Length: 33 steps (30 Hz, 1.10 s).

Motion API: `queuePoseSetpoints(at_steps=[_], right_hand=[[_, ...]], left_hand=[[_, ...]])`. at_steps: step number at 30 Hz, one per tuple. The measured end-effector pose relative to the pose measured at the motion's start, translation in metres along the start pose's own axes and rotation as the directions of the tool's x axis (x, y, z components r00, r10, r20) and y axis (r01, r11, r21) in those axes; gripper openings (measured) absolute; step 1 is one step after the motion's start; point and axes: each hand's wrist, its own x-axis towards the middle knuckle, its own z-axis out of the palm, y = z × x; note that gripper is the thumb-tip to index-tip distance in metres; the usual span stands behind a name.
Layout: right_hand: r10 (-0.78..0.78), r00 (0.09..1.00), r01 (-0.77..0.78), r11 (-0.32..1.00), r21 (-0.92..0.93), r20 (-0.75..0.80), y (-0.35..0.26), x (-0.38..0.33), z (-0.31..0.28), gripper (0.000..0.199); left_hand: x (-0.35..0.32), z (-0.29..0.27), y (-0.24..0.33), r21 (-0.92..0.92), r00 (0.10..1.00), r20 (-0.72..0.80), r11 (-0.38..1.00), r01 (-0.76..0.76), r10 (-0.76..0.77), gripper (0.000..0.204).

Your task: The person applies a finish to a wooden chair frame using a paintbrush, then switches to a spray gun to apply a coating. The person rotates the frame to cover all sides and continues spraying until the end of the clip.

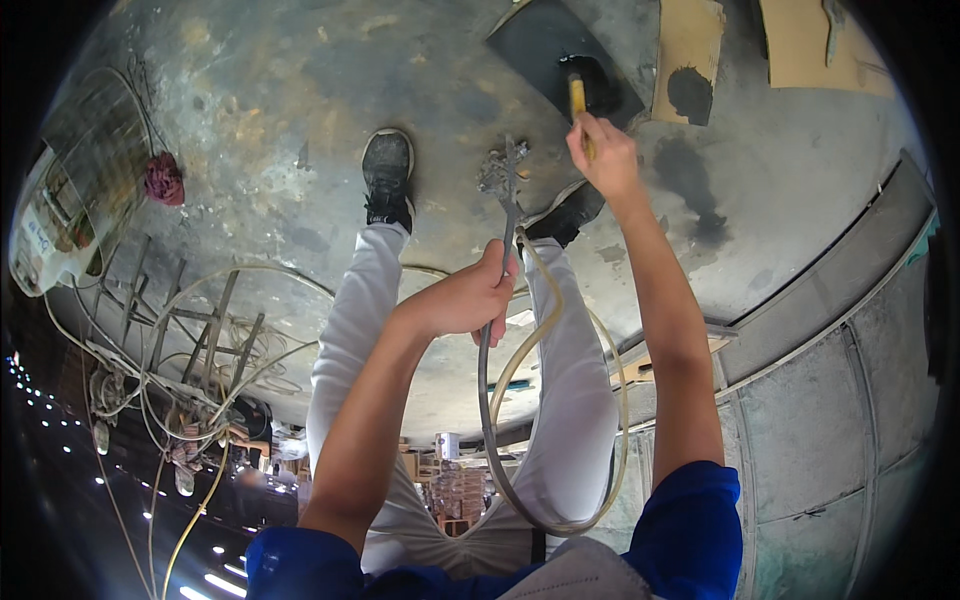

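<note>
My left hand point(468, 298) grips a thin grey metal rod point(507, 215) whose paint-caked tip points away from me, with a pale hose point(545, 330) looping down from it past my lap. My right hand point(604, 155) is stretched forward and closed on the yellow handle of a brush point(577, 95). The brush head rests in black paint on a dark flat tray point(540, 45). I sit on a stained metal surface point(280, 110) with my legs in light trousers and black shoes point(387, 175) stretched ahead.
Cardboard sheets point(690, 40) smeared with black paint lie at the far right. A red rag point(163, 178) and a white canister point(45, 215) lie at the left. Tangled cables and a metal frame point(190, 340) sit at lower left. Grey panels point(840, 400) run at right.
</note>
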Motion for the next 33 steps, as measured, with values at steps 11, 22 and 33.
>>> queuePoseSetpoints(at_steps=[11,22,33], right_hand=[[-0.214,0.958,0.204,0.976,0.073,0.189,-0.008,-0.002,0.003,0.016],[-0.300,0.937,0.282,0.952,0.117,0.177,0.019,0.024,-0.011,0.014],[-0.184,0.964,0.167,0.981,0.102,0.192,0.024,-0.009,-0.012,0.020]], left_hand=[[0.000,-0.001,0.005,0.017,1.000,-0.006,1.000,0.021,-0.021,0.014],[0.001,0.000,0.004,-0.008,0.999,-0.004,0.999,0.033,-0.033,0.015],[0.007,0.003,0.006,0.015,0.999,0.005,0.999,0.044,-0.044,0.017]])
